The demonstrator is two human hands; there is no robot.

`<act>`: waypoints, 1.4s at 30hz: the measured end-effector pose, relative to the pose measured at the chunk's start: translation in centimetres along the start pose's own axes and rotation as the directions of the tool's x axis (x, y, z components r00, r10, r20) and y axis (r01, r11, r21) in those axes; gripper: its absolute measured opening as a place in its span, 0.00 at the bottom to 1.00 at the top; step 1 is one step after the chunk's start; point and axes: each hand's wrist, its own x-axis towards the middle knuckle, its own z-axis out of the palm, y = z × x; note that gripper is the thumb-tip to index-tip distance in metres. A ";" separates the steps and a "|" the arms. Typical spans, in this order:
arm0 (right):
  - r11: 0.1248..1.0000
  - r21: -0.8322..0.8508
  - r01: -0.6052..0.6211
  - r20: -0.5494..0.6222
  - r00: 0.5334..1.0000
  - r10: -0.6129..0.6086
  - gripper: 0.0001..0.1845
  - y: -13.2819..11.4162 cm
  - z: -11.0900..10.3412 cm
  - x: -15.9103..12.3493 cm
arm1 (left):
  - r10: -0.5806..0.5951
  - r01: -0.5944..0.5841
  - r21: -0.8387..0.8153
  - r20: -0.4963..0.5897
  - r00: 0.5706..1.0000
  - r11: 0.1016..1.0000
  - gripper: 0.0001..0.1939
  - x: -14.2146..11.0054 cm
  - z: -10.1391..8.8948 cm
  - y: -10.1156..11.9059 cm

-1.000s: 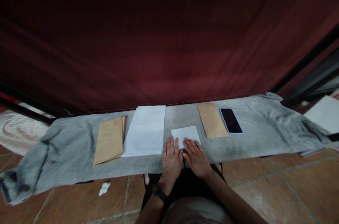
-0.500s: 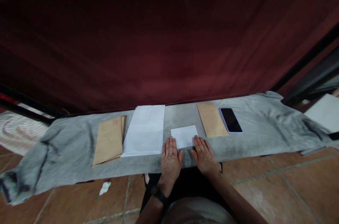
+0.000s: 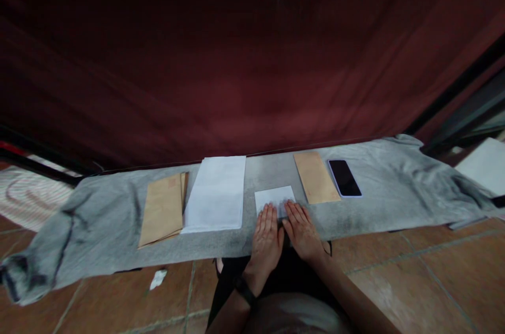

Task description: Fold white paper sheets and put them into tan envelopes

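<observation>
Left to right: I've got brown envelopes [image 3: 161, 209] stacked on grey cloth [image 3: 106, 213], lower left of frame, white sheets [image 3: 219, 194] just beside them. My left hand [image 3: 267, 239], bottom centre, palm down, fingers pressed together, thumb apart, fingertips on the small white paper [image 3: 274, 195], lower centre of frame. My right hand [image 3: 303, 231], also palm down, fingers nearly together, fingertips at that paper's near right corner. Then single envelope [image 3: 316, 179], phone [image 3: 344, 178], right of centre.
</observation>
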 end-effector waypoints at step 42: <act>0.999 0.005 0.041 0.034 0.999 -0.041 0.27 0.3 1.2 3.0 | -0.027 0.025 0.046 0.044 0.999 0.999 0.33 2.9 1.5 -0.7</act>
